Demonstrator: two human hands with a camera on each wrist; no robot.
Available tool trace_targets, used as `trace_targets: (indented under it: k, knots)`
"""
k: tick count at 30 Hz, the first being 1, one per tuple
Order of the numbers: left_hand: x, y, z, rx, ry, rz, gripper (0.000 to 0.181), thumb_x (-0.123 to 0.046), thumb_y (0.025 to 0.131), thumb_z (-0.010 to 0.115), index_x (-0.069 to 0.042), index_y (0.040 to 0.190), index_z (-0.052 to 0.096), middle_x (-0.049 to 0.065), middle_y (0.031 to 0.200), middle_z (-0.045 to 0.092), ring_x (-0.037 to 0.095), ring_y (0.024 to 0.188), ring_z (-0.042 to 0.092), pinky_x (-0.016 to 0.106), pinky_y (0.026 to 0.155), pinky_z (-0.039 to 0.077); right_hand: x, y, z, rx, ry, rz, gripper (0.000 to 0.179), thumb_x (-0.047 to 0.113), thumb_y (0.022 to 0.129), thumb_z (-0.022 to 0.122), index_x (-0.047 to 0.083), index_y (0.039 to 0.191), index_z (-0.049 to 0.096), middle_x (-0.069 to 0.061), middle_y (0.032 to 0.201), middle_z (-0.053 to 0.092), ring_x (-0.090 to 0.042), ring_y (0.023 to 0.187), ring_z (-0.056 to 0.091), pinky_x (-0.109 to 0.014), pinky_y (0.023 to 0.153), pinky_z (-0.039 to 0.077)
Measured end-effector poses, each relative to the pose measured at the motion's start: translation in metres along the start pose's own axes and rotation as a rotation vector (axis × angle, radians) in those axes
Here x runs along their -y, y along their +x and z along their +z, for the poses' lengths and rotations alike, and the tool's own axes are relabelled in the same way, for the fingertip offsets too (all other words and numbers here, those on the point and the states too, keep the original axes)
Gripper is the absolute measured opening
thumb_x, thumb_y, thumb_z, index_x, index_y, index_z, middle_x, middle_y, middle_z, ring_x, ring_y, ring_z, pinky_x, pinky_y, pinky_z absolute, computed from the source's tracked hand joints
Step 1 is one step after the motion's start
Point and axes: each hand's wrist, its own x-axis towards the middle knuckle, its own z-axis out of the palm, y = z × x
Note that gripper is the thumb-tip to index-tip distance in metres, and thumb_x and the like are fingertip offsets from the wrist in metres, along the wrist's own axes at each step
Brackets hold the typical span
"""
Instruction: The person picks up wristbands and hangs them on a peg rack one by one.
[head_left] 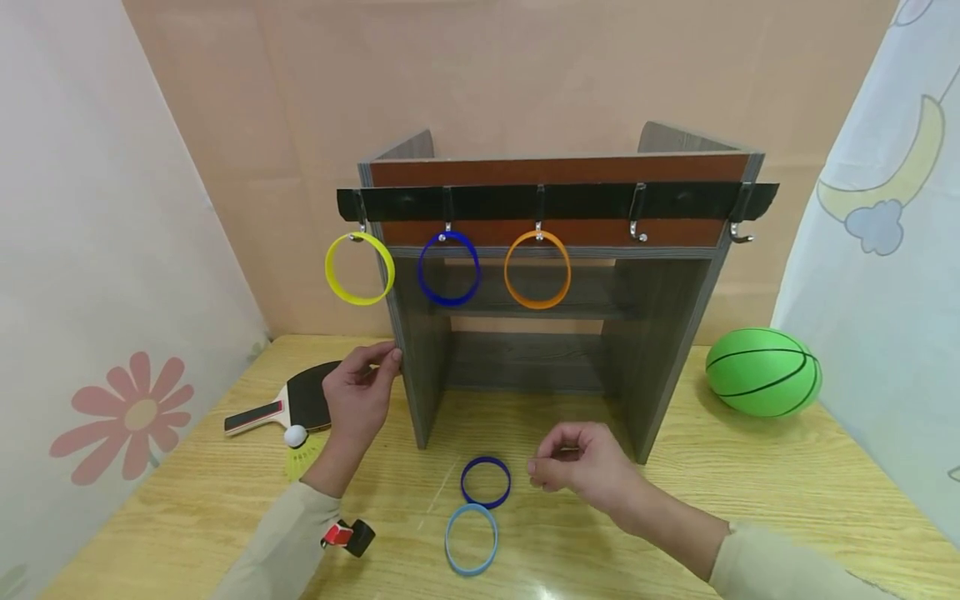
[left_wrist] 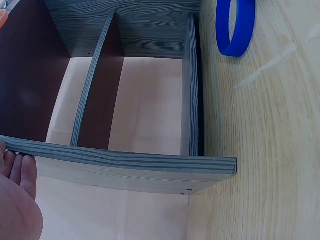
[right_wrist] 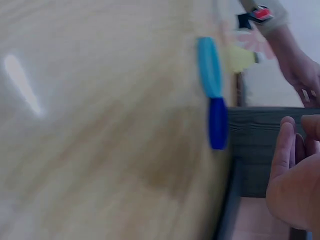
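The wood-grain table [head_left: 750, 492] supports the grey shelf unit [head_left: 660, 333] at its far middle. The black rail [head_left: 495, 202] spans the unit's front. The green ball [head_left: 763, 372] rests at far right. The left hand [head_left: 360, 398], fingers relaxed, grips nothing and lies against the outside of the unit's left panel. The right hand [head_left: 588, 467], fingers loosely bent and holding nothing, is right of the dark blue ring [head_left: 509, 482], which lies on the table touching the nearer light blue ring [head_left: 471, 572]. Yellow ring [head_left: 360, 302], blue ring [head_left: 450, 302] and orange ring [head_left: 538, 306] hang, left to right, from silver hooks [head_left: 635, 232]
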Motion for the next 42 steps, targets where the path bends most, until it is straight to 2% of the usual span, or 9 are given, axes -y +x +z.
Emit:
trace_targets:
  k: [4, 9, 14, 20, 25, 32, 39, 42]
  knots:
    - [-0.014, 0.003, 0.002, 0.005, -0.003, 0.001, 0.013, 0.024, 0.079, 0.06, 0.019, 0.091, 0.063, 0.03, 0.078, 0.061, 0.019, 0.065, 0.062, 0.02, 0.063, 0.055, -0.016, -0.008, 0.006, 0.081, 0.014, 0.051, 0.019, 0.002, 0.082, 0.07, -0.012, 0.086, 0.058, -0.012, 0.08, 0.064, -0.022, 0.071, 0.065, -0.035, 0.064, 0.057]
    - [-0.014, 0.003, 0.002, 0.012, 0.001, -0.003, 0.012, 0.022, 0.08, 0.06, 0.018, 0.091, 0.063, 0.03, 0.08, 0.062, 0.019, 0.066, 0.063, 0.021, 0.063, 0.055, -0.031, -0.015, 0.014, 0.158, 0.008, 0.064, 0.015, 0.001, 0.084, 0.068, -0.011, 0.087, 0.059, -0.009, 0.077, 0.061, -0.021, 0.066, 0.065, -0.031, 0.059, 0.057]
    - [-0.015, 0.004, 0.003, 0.017, 0.008, -0.006, 0.012, 0.021, 0.081, 0.061, 0.018, 0.091, 0.063, 0.029, 0.081, 0.063, 0.016, 0.068, 0.063, 0.021, 0.063, 0.055, -0.04, -0.018, 0.021, 0.177, -0.03, 0.078, 0.012, 0.001, 0.083, 0.068, -0.008, 0.086, 0.061, -0.008, 0.073, 0.061, -0.019, 0.062, 0.064, -0.028, 0.055, 0.056]
    - [-0.017, 0.004, 0.003, 0.019, -0.009, -0.012, 0.011, 0.022, 0.081, 0.06, 0.019, 0.091, 0.063, 0.03, 0.08, 0.062, 0.017, 0.068, 0.062, 0.021, 0.063, 0.055, -0.05, -0.023, 0.028, 0.241, -0.017, 0.121, 0.009, 0.0, 0.082, 0.069, -0.006, 0.082, 0.063, -0.008, 0.069, 0.062, -0.017, 0.06, 0.063, -0.026, 0.053, 0.055]
    - [-0.016, 0.004, 0.004, 0.019, -0.01, -0.006, 0.012, 0.023, 0.08, 0.06, 0.019, 0.091, 0.062, 0.031, 0.081, 0.062, 0.015, 0.069, 0.062, 0.021, 0.063, 0.055, -0.052, -0.024, 0.031, 0.235, -0.028, 0.146, 0.01, 0.002, 0.081, 0.071, -0.005, 0.081, 0.064, -0.01, 0.07, 0.063, -0.02, 0.062, 0.063, -0.027, 0.053, 0.055]
    - [-0.015, 0.004, 0.005, 0.01, -0.012, -0.002, 0.012, 0.024, 0.079, 0.06, 0.02, 0.09, 0.062, 0.031, 0.079, 0.061, 0.016, 0.066, 0.062, 0.021, 0.062, 0.055, -0.048, -0.017, 0.035, 0.212, -0.106, 0.169, 0.01, 0.003, 0.079, 0.073, -0.002, 0.077, 0.064, -0.01, 0.063, 0.062, -0.02, 0.056, 0.063, -0.028, 0.05, 0.054]
    - [-0.014, 0.003, 0.003, 0.007, -0.005, 0.003, 0.012, 0.023, 0.079, 0.06, 0.019, 0.09, 0.062, 0.03, 0.079, 0.062, 0.017, 0.066, 0.062, 0.021, 0.062, 0.055, -0.044, -0.005, 0.041, 0.185, -0.176, 0.273, 0.013, 0.008, 0.079, 0.074, 0.0, 0.073, 0.065, -0.011, 0.062, 0.063, -0.021, 0.052, 0.064, -0.032, 0.05, 0.056]
    - [-0.015, 0.003, 0.003, 0.008, -0.01, -0.005, 0.011, 0.022, 0.08, 0.06, 0.019, 0.091, 0.063, 0.03, 0.079, 0.062, 0.016, 0.067, 0.062, 0.021, 0.062, 0.055, -0.041, -0.004, 0.043, 0.176, -0.206, 0.278, 0.015, 0.01, 0.078, 0.075, 0.001, 0.071, 0.065, -0.011, 0.058, 0.063, -0.021, 0.05, 0.064, -0.033, 0.048, 0.056]
